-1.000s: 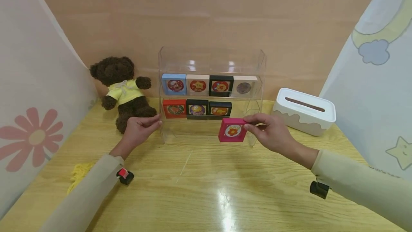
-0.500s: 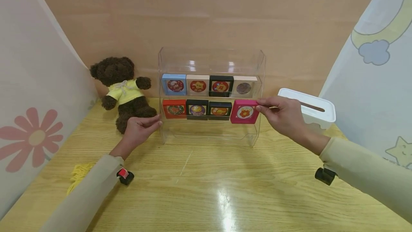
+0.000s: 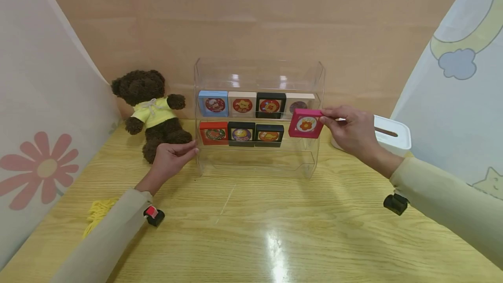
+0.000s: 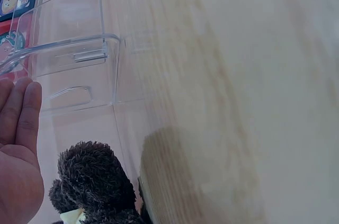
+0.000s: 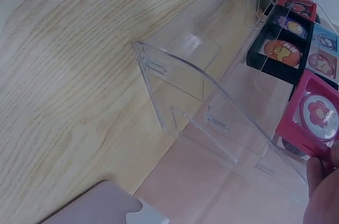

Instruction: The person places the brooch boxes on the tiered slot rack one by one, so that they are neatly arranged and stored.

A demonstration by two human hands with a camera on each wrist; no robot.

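Observation:
My right hand (image 3: 350, 133) pinches a pink square box (image 3: 306, 123) by its right edge. A round flower badge shows on the box's front. The box is slightly tilted, in front of the right end of a clear acrylic display rack (image 3: 251, 160), and overlaps the last box of the upper row. My left hand (image 3: 173, 160) pinches the rack's left side edge between thumb and fingers. In the left wrist view, the left fingers (image 4: 27, 110) lie straight beside the clear panel. A red box (image 3: 213, 133) and two dark boxes (image 3: 269, 136) stand in the rack's lower row.
A light blue box (image 3: 213, 103), two cream boxes and a black box (image 3: 270, 105) fill the upper row. A brown teddy bear (image 3: 157, 117) sits left of the rack. A white tissue box (image 3: 394, 136) stands right, partly behind my right hand. Yellow yarn (image 3: 98, 213) lies front left.
My right hand carried the pink box up and right to the lower row's right end, then lifted it higher, tilted. My left hand has stayed at the rack's edge.

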